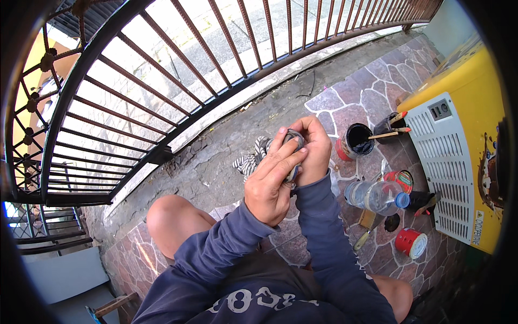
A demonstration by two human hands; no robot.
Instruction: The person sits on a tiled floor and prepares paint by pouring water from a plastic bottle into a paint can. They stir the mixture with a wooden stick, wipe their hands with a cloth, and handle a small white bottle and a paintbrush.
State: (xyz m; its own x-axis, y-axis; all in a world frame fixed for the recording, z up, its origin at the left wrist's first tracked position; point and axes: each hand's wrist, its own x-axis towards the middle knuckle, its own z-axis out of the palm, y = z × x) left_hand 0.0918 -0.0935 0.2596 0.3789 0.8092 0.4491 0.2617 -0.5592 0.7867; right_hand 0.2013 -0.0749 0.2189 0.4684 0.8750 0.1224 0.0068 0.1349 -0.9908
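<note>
We find a grey bundle (292, 134) between the fingers of the left hand (271, 186) and right hand (317, 151), both curled and pressed together around it. A striped cloth (246, 163) hangs just left of the fingers (whether joined to the bundle, we cannot tell). We judge an even squeeze best, loose folds kept clear of the open can (344, 151) and bottle (379, 197), right of the fingers.
</note>
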